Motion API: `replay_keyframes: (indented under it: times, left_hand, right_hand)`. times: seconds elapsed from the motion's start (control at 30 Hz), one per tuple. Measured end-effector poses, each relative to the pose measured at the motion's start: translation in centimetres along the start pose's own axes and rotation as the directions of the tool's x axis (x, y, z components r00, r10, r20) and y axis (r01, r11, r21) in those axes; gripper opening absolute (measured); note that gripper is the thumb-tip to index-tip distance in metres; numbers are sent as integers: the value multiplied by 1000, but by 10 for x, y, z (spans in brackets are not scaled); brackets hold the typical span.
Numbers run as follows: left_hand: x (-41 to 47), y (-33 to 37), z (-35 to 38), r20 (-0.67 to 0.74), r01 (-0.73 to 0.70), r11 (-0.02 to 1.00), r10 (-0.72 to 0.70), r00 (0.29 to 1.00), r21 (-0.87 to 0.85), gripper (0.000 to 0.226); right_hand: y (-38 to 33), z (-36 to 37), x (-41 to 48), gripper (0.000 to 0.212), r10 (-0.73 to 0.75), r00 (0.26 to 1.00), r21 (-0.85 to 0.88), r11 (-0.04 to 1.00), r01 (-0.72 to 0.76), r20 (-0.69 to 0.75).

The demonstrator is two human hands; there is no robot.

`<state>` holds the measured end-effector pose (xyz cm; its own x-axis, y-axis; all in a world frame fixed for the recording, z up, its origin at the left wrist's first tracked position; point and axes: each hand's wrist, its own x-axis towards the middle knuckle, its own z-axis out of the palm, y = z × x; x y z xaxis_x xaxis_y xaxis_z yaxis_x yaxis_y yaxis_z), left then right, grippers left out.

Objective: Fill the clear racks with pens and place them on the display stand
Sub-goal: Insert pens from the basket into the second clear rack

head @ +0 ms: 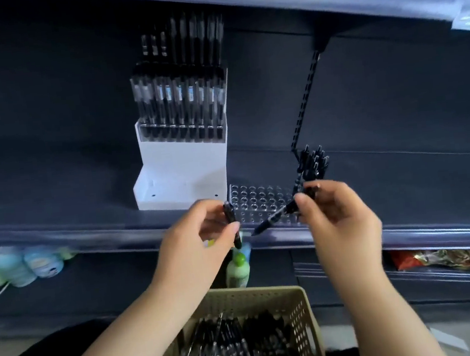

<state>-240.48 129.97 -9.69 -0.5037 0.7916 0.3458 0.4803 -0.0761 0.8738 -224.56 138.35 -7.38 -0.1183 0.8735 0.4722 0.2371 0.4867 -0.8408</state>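
Note:
A clear rack (259,204) with many round holes lies on the dark shelf, with several black pens (313,162) standing in its far right corner. My left hand (202,236) grips one black pen (230,214) upright, just left of the rack. My right hand (336,219) pinches another black pen (275,217) that slants down to the left over the rack's front edge. The white display stand (182,180) sits behind and left of the rack, holding two filled tiers of pens (182,102). A beige basket (302,310) below holds many black pens.
The shelf's front rail (89,236) runs across under my hands. Green and blue bottles (20,267) lie on the lower shelf at left, one green bottle (237,270) stands behind the basket, and snack packets (439,260) sit at right. A slotted upright (306,97) rises behind the rack.

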Motion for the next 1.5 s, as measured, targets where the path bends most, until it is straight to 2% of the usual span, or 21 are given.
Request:
replay_keyframes:
  times: [0.1, 0.3, 0.4, 0.5, 0.6, 0.8, 1.0, 1.17, 1.5]
  left_hand:
    - [34, 20, 7, 10, -63, 998, 64, 998, -29, 23]
    - [96, 27, 36, 60, -127, 983, 135, 989, -129, 19]
    - [106, 9, 44, 32, -90, 986, 96, 995, -142, 19]
    - [110, -5, 47, 9, -9, 980, 10, 1000, -196, 18]
    - [111, -9, 50, -8, 11, 974, -13, 1000, -226, 20]
    - [111, -12, 57, 1, 32, 963, -33, 999, -267, 16]
    - [114, -12, 53, -10, 27, 953, -31, 999, -301, 28]
    - [121, -24, 50, 23, 8, 961, -2, 1000, -277, 28]
    - [125, -35, 49, 50, 37, 967, -25, 998, -252, 26]
  right_hand:
    - [-9, -13, 47, 17, -86, 994, -61, 995, 82, -72]
    - [1, -10, 121, 16, -141, 978, -236, 966, 103, -151]
    - [16, 2, 127, 22, -151, 981, -319, 942, 105, -124]
    - [26, 12, 127, 20, -153, 987, -444, 889, 114, -54]
    - [35, 18, 128, 18, -176, 984, -513, 848, 134, -35]
    - [45, 26, 129, 16, -247, 969, -604, 770, 203, 10]
    - [48, 29, 132, 19, -213, 976, -635, 748, 193, 45]
    - [49, 35, 131, 29, -205, 979, -638, 753, 160, 3]
    - [54, 37, 130, 7, -314, 949, -804, 565, 186, -1]
